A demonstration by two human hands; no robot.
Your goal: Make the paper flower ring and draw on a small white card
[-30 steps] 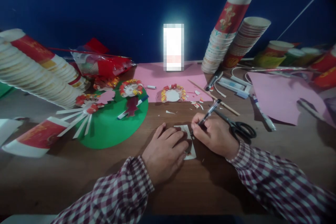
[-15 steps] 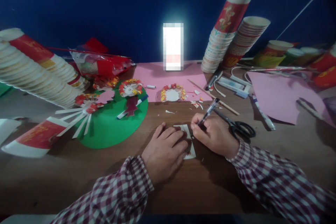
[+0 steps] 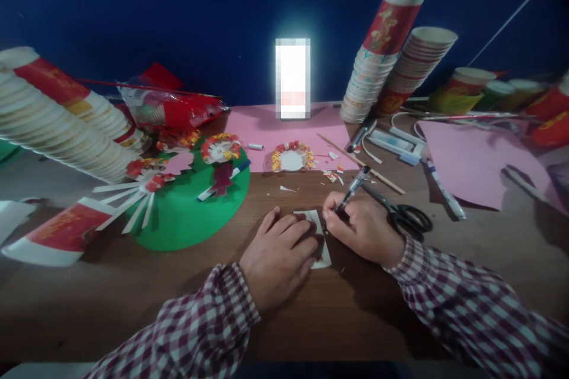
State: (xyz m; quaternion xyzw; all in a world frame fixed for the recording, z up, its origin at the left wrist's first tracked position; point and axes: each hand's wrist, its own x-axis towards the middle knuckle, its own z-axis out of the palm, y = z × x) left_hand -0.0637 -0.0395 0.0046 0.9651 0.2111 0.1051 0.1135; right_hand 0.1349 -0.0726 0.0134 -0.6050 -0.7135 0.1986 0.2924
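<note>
As a moment ago, the right hand [image 3: 364,228] pinches a slim glossy pen [image 3: 354,185], and the left hand [image 3: 276,254], fingers [image 3: 290,230] extended, partly covers a pale paper strip [image 3: 322,257] on the wood-grained bench [image 3: 302,331].

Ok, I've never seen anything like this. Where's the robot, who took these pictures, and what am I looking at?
There's no robot: just a person working bare-handed in checked sleeves. Every picture comes from one camera worn on the person's head, looking forward and down. The left hand lies over a small white piece on the wooden table. The right hand holds a pen, its lower end near that piece's edge; whether it touches is hard to see. Black-handled scissors lie beside the right hand. Around them are a green sheet, pink paper and stacks of paper cups. The bright rectangle behind is pixelated, so I can't name it.
</note>
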